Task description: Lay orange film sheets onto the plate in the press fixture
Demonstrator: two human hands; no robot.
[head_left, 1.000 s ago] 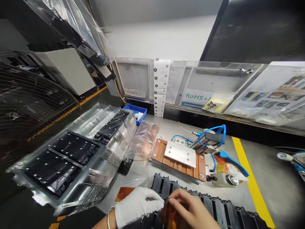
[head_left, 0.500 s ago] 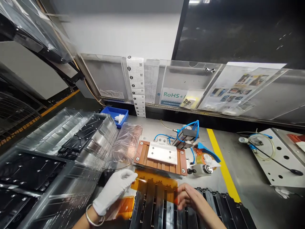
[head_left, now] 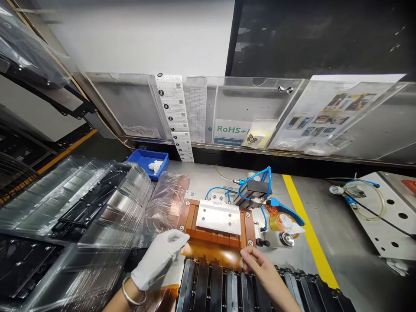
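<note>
- Lying at the far left, clear blister trays hold black parts in their pockets and overlap in a loose stack, so each part sits apart from its neighbours within reach of the gloved hand.
- Sitting behind them on the tabletop, a small blue bin holds a bit of white material, well back from the hands.
- Pinching the left end of the amber film strip, the left hand, in a white glove with a bracelet at the wrist, is closed on the strip's corner with thumb and fingertips; a grip at the very end keeps the strip taut.
- Stretching between the two hands, the strip hangs along the front edge of the copper-coloured fixture, just above the row of black parts nearest the person; held flat and level, it lines up with the fixture's edge.
- Bearing a bright metal plate screwed on top, the fixture is fed by blue air hoses from a small pneumatic block behind it.
- Gripping the strip's right end, the bare right hand is closed on it in a fingertip pinch.
- Resting just right of the fixture, a tape dispenser with a blue handle sits beside a yellow floor-style line on the tabletop.
</note>
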